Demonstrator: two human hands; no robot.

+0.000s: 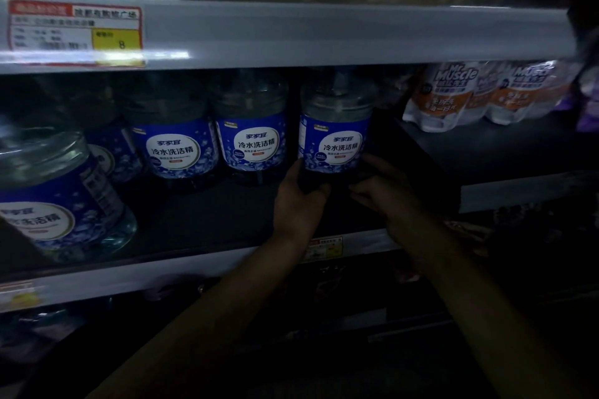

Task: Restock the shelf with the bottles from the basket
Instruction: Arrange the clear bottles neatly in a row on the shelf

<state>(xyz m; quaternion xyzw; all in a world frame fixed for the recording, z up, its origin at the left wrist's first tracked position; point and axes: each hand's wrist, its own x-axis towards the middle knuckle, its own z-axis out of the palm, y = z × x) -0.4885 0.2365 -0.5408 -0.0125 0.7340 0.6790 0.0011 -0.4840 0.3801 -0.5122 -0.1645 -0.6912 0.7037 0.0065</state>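
Hands first: left hand (299,194) and right hand (379,186) both grip the base of a bottle (335,142) on the shelf (210,223), just right of the other bottles (252,146). Placing step, I'd say; next, let go and grab another from the basket.

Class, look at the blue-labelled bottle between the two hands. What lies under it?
The dark shelf board lies below the bottle. The left hand and right hand cover its base, so whether it rests on the board cannot be seen.
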